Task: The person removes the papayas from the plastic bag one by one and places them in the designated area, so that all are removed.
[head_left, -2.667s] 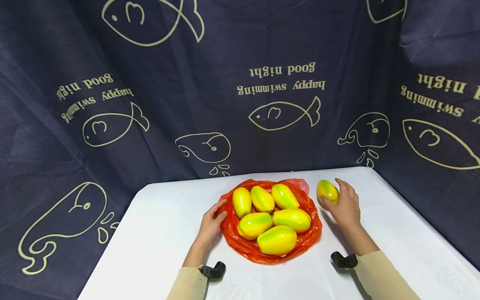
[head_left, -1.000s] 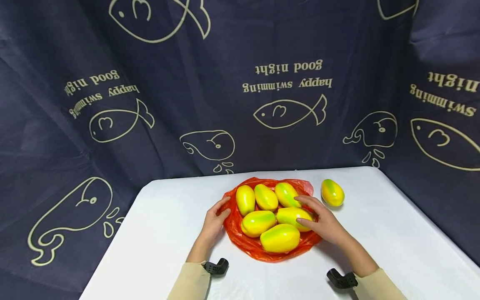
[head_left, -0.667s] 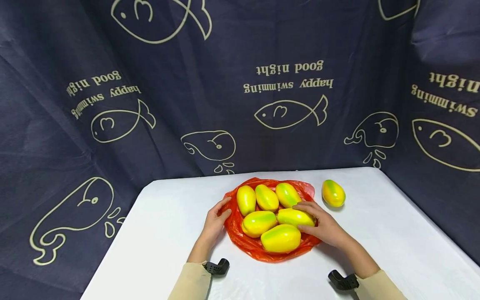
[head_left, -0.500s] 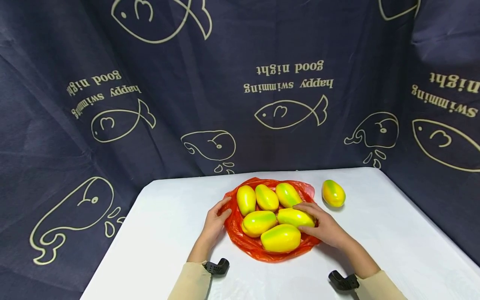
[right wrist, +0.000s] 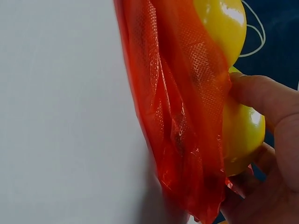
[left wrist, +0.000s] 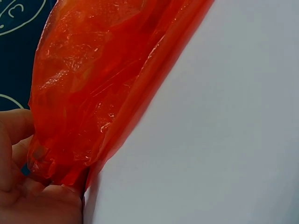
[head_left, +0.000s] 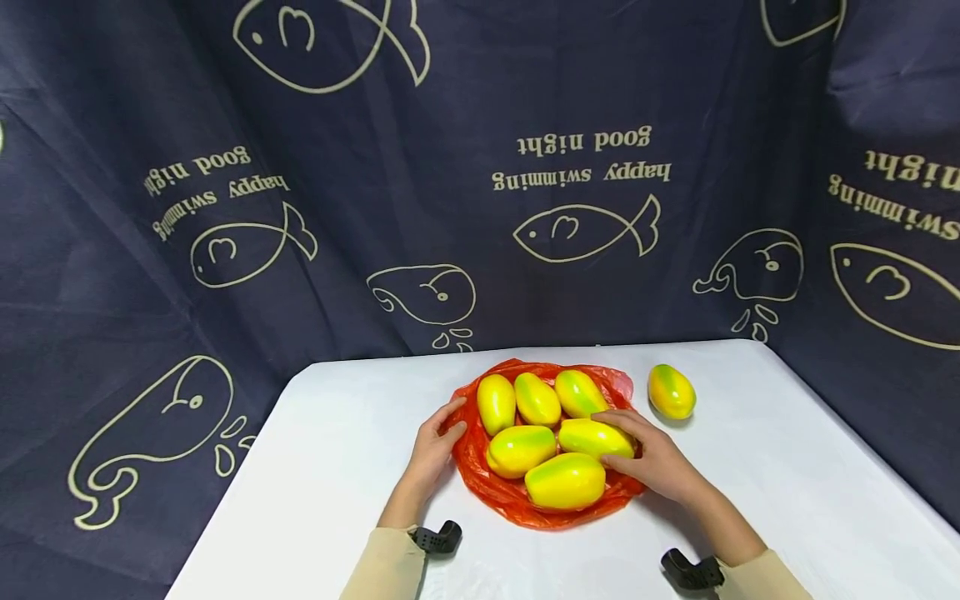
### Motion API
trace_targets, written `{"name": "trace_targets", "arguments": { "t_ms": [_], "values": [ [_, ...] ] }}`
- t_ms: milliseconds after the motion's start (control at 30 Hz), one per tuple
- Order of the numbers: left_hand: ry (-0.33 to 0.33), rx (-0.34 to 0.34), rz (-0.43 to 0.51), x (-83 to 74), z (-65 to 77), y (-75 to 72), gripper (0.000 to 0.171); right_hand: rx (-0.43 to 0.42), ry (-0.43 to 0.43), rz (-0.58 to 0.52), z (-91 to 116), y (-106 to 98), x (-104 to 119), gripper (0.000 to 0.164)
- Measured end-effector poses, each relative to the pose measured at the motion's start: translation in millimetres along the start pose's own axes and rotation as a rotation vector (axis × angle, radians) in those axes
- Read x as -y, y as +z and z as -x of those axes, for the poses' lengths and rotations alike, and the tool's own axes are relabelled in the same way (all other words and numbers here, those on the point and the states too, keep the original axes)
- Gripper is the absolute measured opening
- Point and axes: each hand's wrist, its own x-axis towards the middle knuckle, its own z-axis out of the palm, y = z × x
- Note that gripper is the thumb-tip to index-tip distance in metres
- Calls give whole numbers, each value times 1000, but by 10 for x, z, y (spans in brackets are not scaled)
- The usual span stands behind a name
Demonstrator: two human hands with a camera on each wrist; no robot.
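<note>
A red plastic bag (head_left: 510,504) is spread with its mouth open on the table, several glossy yellow-green papayas lying in it. At the bag's left rim, my left hand (head_left: 430,450) holds the thin plastic between thumb and fingers; the left wrist view shows the bag's side wall (left wrist: 93,88) there. My right hand (head_left: 660,458) reaches over the right rim and grips the rightmost papaya (head_left: 588,437), fingers at its far side and thumb at its near side. In the right wrist view that papaya (right wrist: 240,130) sits between the thumb and fingers, partly behind the red plastic.
One papaya (head_left: 672,392) lies alone on the white table (head_left: 352,425), right of the bag and near the back. In the bag, a large papaya (head_left: 566,482) lies nearest me. A dark cloth (head_left: 450,192) with fish drawings hangs behind and along the sides.
My right hand has let go of the papaya now lying alone at the right, and has moved left to grip one in the bag. My left hand has stayed at the bag's rim.
</note>
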Motion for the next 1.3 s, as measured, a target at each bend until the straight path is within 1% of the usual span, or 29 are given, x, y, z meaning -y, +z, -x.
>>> {"name": "trace_targets", "arguments": {
  "t_ms": [100,233,433,633,733,900,1167,1300],
  "values": [
    [-6,3,10,9,9,5,45,-6,16,-9,14,-8,22,56],
    [-5,-2,2,9,15,6,45,-49,24,-17,18,-43,67,55],
    [-2,-1,6,-3,13,5,45,-139,31,-17,7,-94,129,56],
    [-5,1,2,-4,8,8,45,-248,47,3,-3,-138,159,59],
    [-10,1,8,-7,6,11,45,-284,62,15,-2,-175,167,59],
    [-4,-5,2,-10,17,2,44,-328,81,4,-4,-247,173,59],
    [-12,-11,-7,-8,12,-14,44,-442,61,-50,-1,-365,136,54],
    [-10,-9,-20,-5,12,-2,44,-506,76,-46,11,-409,85,53]
  ]
}}
